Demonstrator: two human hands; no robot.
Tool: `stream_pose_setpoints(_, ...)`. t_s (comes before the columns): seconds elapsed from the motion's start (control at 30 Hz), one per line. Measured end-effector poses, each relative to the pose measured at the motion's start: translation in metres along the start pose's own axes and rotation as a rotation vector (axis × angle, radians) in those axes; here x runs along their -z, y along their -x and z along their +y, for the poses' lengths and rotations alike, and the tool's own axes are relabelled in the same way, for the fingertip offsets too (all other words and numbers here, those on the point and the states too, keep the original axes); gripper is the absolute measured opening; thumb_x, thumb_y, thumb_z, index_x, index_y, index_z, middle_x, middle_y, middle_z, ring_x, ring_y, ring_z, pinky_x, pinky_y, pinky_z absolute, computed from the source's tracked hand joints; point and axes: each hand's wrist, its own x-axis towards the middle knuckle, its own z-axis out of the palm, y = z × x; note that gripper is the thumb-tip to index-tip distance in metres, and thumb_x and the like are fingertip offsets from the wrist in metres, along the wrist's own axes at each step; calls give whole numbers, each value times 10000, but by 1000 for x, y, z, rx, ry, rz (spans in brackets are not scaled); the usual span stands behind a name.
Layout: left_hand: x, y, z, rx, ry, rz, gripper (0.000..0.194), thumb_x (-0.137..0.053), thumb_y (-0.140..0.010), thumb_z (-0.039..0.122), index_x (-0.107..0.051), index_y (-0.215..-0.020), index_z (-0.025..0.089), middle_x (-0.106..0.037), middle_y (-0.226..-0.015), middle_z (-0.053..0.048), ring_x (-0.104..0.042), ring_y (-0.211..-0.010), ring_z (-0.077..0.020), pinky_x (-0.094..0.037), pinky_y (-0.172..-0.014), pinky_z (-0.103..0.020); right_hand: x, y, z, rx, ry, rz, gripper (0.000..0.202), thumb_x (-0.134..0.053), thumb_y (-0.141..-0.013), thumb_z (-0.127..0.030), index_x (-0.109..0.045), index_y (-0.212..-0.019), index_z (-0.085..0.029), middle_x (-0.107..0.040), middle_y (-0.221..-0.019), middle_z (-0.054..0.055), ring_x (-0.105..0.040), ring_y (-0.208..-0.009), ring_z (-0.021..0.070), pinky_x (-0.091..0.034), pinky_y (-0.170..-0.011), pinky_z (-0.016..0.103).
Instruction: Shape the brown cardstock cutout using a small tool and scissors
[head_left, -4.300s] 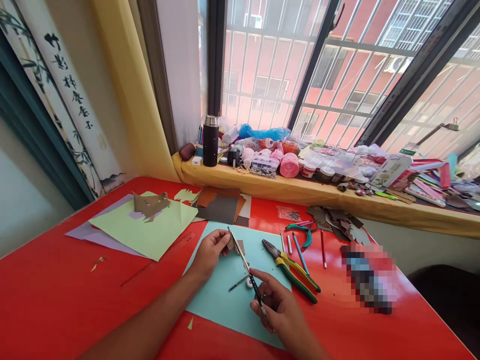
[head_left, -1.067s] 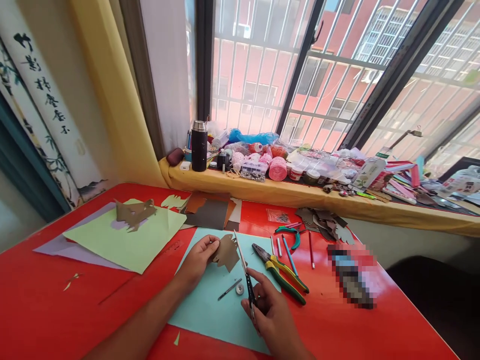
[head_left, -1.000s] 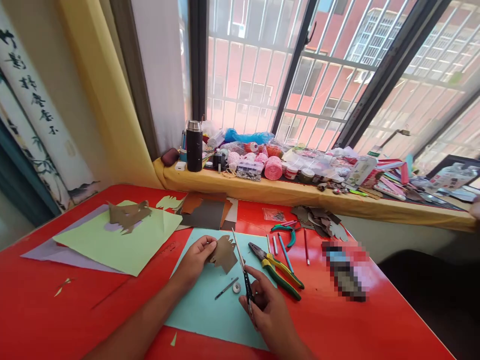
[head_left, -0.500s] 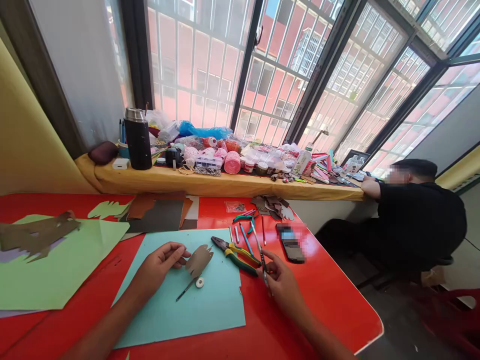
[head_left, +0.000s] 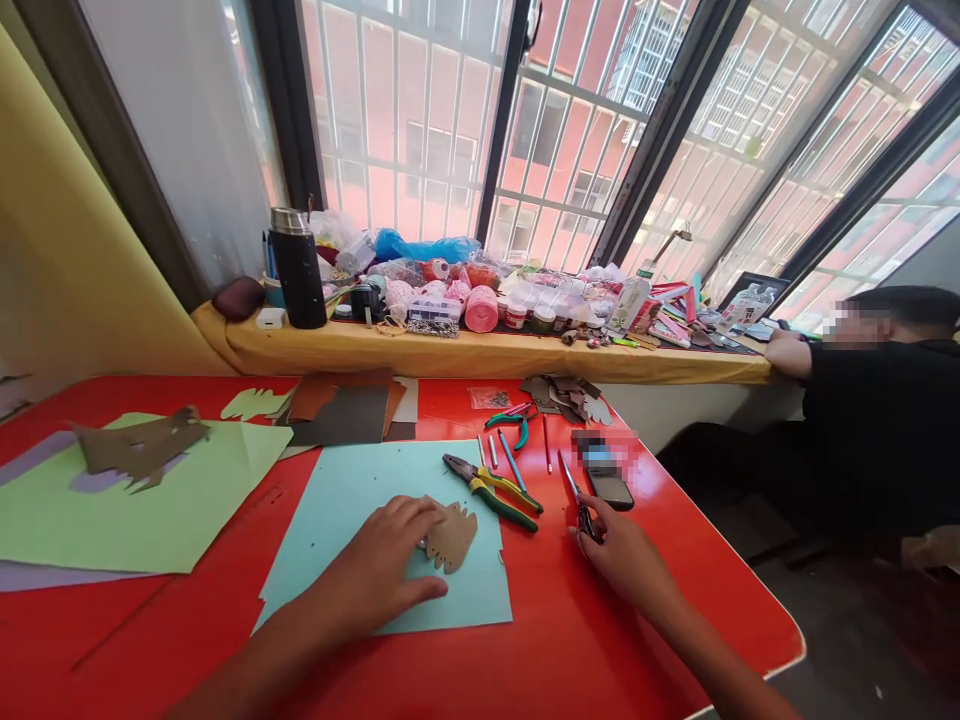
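On the light-blue sheet (head_left: 360, 470) lies a small brown cut-out piece (head_left: 452, 540) with a jagged edge and small holes. My left hand (head_left: 394, 550) is over its left side, fingers stretched and thumb apart, seeming to hold nothing. The white round item and thin dark stick seen earlier are mostly or wholly hidden by this hand. My right hand (head_left: 619, 545) has its fingers around the dark handles of a pair of scissors (head_left: 571, 480), low over the red table, blades pointing away. Pliers (head_left: 495, 493) with yellow-green handles lie between my hands.
A phone (head_left: 606, 475) lies beyond the scissors. Several pens (head_left: 512, 460) and teal-handled pliers (head_left: 517, 425) lie farther back. Green paper (head_left: 225, 480) with brown scrap covers the left. A crowded sill holds a black thermos (head_left: 298, 275). A person in black (head_left: 885, 430) sits right.
My left hand has opened and come down over the brown piece, which now lies farther right. My right hand has lowered the scissors toward the table. The view has shifted slightly.
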Motion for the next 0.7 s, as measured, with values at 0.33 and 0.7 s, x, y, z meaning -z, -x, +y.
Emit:
stream_pose_setpoints(0.33,8,-22,26,-136,-449,-201,189,-726,-918,232,-710,-1105,209,-688,-1191,-112,-627,-1122,-333,-484,-921,-449,23,2,-20,87,258,-156,544,-547,-986,-318,-462,-1510,-201,-763,-1023,120,-720,-891,286,-309,-590,270)
stream_pose_setpoints(0.7,5,-26,15,-290,-533,-157,88,-679,-947,182,-707,-1031,186,-692,-1040,-106,-646,-991,-299,-472,-803,-378,32,5,-23,181,318,-247,656,-539,-967,-310,-389,-1591,-175,-763,-1097,142,-722,-931,303,-318,-590,282)
